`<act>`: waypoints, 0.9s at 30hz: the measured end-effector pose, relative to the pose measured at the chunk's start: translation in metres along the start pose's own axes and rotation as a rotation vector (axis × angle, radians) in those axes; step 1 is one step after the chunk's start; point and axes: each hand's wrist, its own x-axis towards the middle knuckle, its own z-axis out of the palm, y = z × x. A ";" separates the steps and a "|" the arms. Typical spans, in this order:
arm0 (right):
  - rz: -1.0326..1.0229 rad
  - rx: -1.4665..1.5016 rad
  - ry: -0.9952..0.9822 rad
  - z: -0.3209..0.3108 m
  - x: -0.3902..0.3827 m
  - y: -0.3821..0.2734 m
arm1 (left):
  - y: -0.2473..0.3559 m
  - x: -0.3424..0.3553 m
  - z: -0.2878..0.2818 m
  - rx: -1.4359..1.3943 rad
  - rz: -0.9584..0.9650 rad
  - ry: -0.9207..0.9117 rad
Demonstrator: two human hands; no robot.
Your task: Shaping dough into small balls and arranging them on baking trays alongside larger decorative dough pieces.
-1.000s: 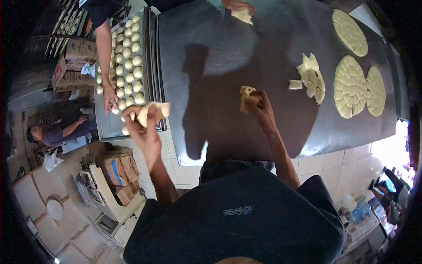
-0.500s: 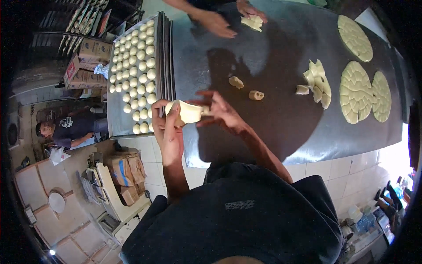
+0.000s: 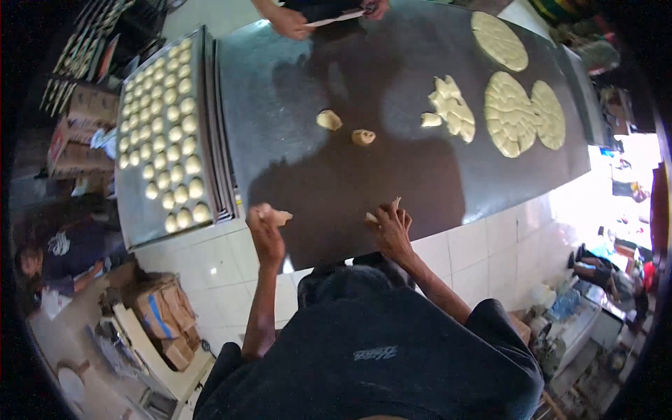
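Note:
My left hand is closed around a piece of pale dough, whose end sticks out past the fingers near the table's front edge. To its right, my right hand grips another piece of dough, mostly hidden by the fingers. The two hands are well apart above the dark metal table. Beyond them lie two small dough lumps, one flattish and one rolled. Farther right rests a ragged dough sheet with a small scrap beside it.
On the left, a tray carries rows of round dough balls atop stacked trays. Flat scored dough rounds lie at the table's right. Across the table, a co-worker's hands stretch a dough strip. Another person is at far left.
My hands have drawn apart from around one dough piece; each now holds a piece. The co-worker's dough has come off the table, held between both hands. The whole view has shifted.

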 end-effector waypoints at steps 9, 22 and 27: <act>0.165 0.070 0.471 0.020 0.061 0.022 | 0.019 -0.042 0.103 -0.146 -0.260 -0.156; 0.052 0.079 0.344 0.010 0.050 0.024 | 0.024 -0.013 0.096 -0.112 0.009 -0.238; 0.019 -0.608 0.601 -0.003 0.049 0.065 | -0.009 -0.008 0.095 -0.194 -0.341 -0.162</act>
